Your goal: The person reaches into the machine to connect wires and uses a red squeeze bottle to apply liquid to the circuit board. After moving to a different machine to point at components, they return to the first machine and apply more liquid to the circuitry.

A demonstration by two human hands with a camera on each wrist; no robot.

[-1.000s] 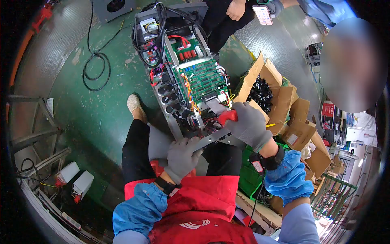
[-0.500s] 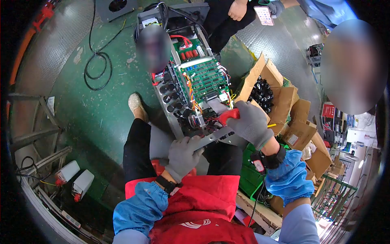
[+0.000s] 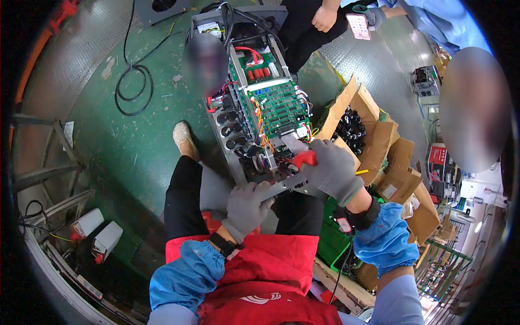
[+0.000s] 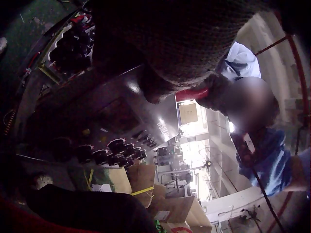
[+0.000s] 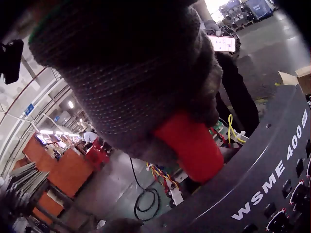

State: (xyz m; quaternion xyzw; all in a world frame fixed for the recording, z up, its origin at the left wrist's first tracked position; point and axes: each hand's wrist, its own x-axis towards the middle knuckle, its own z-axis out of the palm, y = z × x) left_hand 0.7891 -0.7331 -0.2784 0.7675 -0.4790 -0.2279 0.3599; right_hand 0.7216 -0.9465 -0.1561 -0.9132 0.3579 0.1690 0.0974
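My gloved left hand grips the top edge of a dark front panel at the near end of an opened welding machine. White "WSME 400" lettering and several knobs show on that panel in the right wrist view. Just behind the panel's edge, my gloved right hand is wrapped around a red handle; the rest of that tool is hidden. Beyond the hands are the machine's green circuit boards, black cylindrical parts and coloured wires.
A cardboard box of black parts stands right of the machine, with a green crate nearer me. At the far end, another person holds a phone. Black cable lies coiled on the floor; metal framing stands at left.
The head view has shifted slightly, so the machine and boxes sit a little lower and further right. Both hands keep their holds on the panel and the red handle.
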